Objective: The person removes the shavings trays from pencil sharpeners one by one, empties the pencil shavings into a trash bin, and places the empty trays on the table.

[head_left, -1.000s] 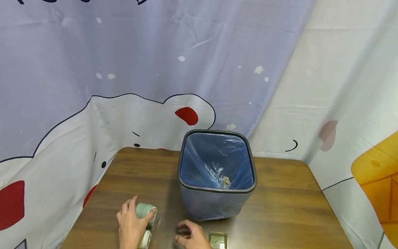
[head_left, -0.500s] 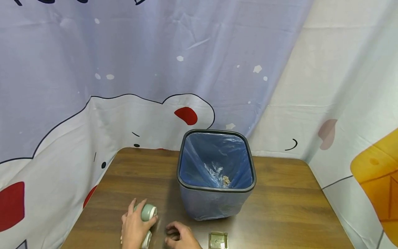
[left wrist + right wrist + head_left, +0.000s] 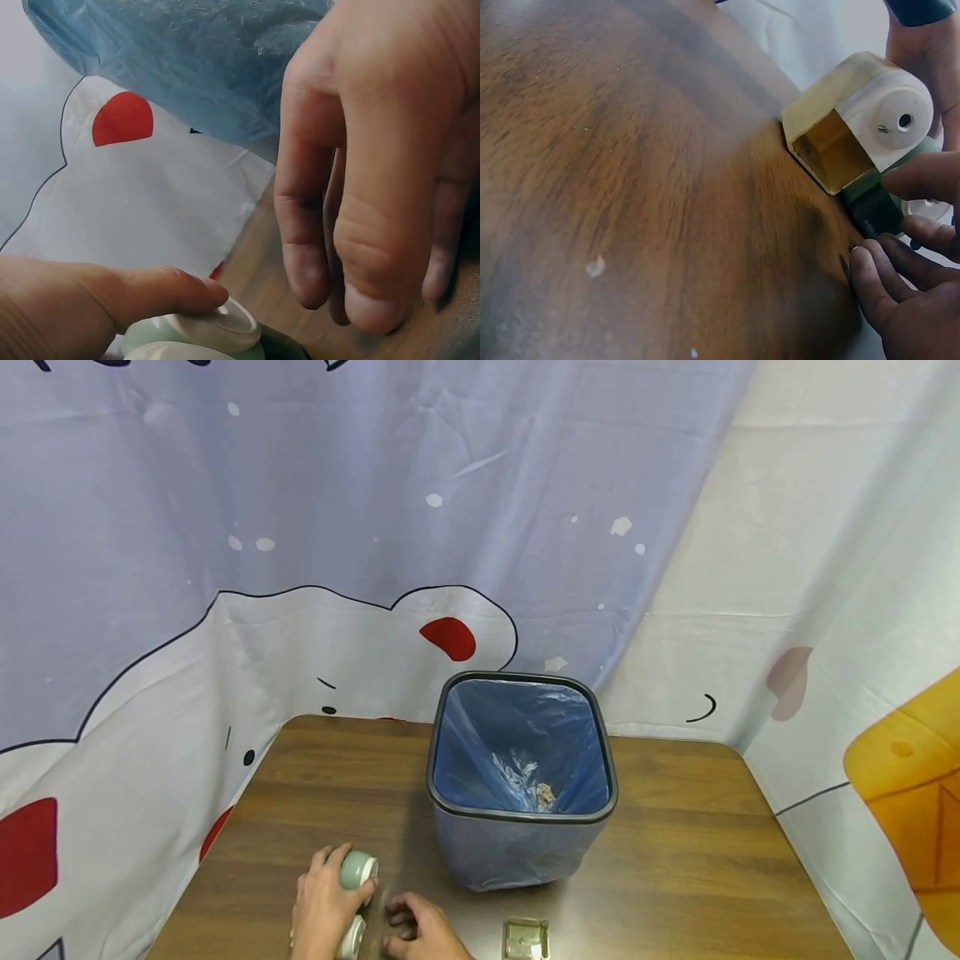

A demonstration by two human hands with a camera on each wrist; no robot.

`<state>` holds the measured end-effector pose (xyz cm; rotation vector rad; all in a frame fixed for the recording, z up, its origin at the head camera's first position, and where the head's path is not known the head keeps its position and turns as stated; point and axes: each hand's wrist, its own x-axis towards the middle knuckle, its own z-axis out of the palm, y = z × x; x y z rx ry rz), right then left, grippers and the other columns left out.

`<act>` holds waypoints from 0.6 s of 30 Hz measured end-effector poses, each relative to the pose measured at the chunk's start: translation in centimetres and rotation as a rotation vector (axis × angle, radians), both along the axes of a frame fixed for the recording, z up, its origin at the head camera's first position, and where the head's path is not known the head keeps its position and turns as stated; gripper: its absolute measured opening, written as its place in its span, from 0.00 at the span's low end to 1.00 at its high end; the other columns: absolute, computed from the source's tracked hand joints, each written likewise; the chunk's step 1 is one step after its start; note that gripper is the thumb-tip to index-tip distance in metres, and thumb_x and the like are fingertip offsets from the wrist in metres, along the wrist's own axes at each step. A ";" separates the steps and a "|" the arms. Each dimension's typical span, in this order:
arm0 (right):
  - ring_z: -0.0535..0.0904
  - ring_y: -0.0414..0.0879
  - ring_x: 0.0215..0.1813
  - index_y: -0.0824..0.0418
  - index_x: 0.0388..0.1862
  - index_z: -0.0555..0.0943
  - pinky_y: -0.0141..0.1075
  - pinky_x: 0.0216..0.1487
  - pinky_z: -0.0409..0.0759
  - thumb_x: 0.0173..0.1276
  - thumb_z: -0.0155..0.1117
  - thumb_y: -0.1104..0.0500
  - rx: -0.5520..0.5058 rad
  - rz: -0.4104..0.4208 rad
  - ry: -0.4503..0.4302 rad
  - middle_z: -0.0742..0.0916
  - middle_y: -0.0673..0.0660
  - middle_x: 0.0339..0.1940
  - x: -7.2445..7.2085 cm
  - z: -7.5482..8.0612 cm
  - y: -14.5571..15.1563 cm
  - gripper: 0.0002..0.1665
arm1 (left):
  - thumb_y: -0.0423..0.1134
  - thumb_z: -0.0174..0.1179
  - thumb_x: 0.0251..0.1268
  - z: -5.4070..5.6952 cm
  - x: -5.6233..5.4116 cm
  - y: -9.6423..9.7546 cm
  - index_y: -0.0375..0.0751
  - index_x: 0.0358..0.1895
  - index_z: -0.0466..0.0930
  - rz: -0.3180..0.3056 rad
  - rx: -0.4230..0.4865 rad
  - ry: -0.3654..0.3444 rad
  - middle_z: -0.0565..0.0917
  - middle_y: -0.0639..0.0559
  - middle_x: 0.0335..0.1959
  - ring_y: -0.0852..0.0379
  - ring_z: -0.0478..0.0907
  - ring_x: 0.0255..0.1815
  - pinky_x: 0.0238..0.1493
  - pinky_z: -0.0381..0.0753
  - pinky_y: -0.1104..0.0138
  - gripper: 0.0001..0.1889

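Note:
My left hand (image 3: 324, 906) grips a green pencil sharpener (image 3: 356, 870) with a white front, its thumb against the front's rim in the left wrist view. A cream pencil sharpener (image 3: 832, 112) sits right beside it, its white face with a pencil hole and its drawer slot vacant. Below the green body, a dark slot (image 3: 874, 210) shows in the right wrist view. My right hand (image 3: 423, 933) hovers just right of the sharpeners, fingers loosely bent and holding nothing. A small see-through olive shavings drawer (image 3: 527, 938) lies on the table to its right.
A bin (image 3: 517, 852) lined with a blue plastic bag stands behind the hands, with a small clump of pale shavings (image 3: 545, 797) inside. The wooden table (image 3: 690, 860) backs onto a printed curtain (image 3: 360, 510). Tiny pale specks dot the tabletop.
The green sharpener has turned in my left hand, so its white front now faces more to the right. My right hand has moved left, away from the drawer and closer to the sharpeners.

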<state>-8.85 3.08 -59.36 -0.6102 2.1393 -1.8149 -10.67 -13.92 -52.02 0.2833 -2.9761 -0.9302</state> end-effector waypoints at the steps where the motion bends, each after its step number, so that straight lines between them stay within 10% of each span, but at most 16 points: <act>1: 0.79 0.39 0.41 0.67 0.48 0.74 0.27 0.38 0.77 0.53 0.63 0.65 -0.002 0.004 0.001 0.82 0.59 0.44 -0.1 0.0 -0.1 0.21 | 0.50 0.69 0.44 0.0 0.0 0.0 0.39 0.60 0.69 -0.001 -0.001 -0.004 0.66 0.33 0.60 0.31 0.70 0.45 0.31 0.74 0.47 0.37; 18: 0.79 0.40 0.39 0.67 0.49 0.74 0.28 0.37 0.77 0.51 0.64 0.67 -0.028 -0.021 -0.040 0.82 0.59 0.41 0.1 0.6 -1.0 0.23 | 0.48 0.68 0.42 -0.1 0.2 0.1 0.42 0.59 0.72 0.046 -0.004 0.033 0.68 0.36 0.59 0.32 0.71 0.47 0.31 0.73 0.45 0.35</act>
